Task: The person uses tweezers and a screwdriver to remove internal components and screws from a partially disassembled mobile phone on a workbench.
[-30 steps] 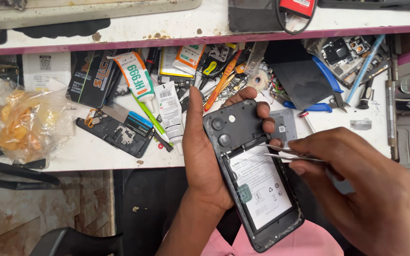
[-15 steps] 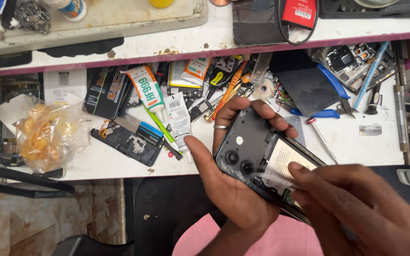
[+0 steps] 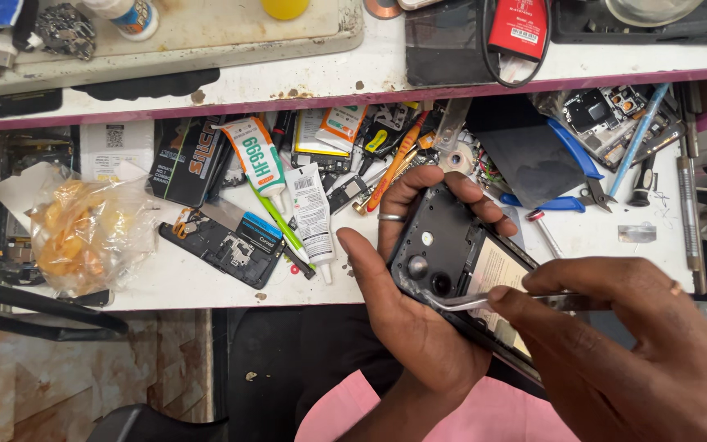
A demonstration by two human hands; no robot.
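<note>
The work in hand looks like a repair on an opened smartphone: its back cover is off, so the dark inner frame with the camera lenses and the pale battery label are exposed. The left hand cradles the phone from below and from the side — the thumb lies along the near edge, and the fingers, one with a ring, curl over the far edge and keep the phone tilted above the lap, just in front of the workbench. The right hand comes from the lower right and pinches a pair of metal tweezers between thumb and forefinger; the tips reach toward the edge of the frame just below the camera lenses. I cannot tell if the tips grip something, because the spot is too small to see.

I judge the step to be picking or lifting a small part near the camera area. The next move would call for a steady left hand and a fine, light action of the tweezers, as the parts there seem delicate.

Beyond the left fingers lie glue tubes and an orange screwdriver; to the far side of the right hand, blue-handled pliers.
</note>
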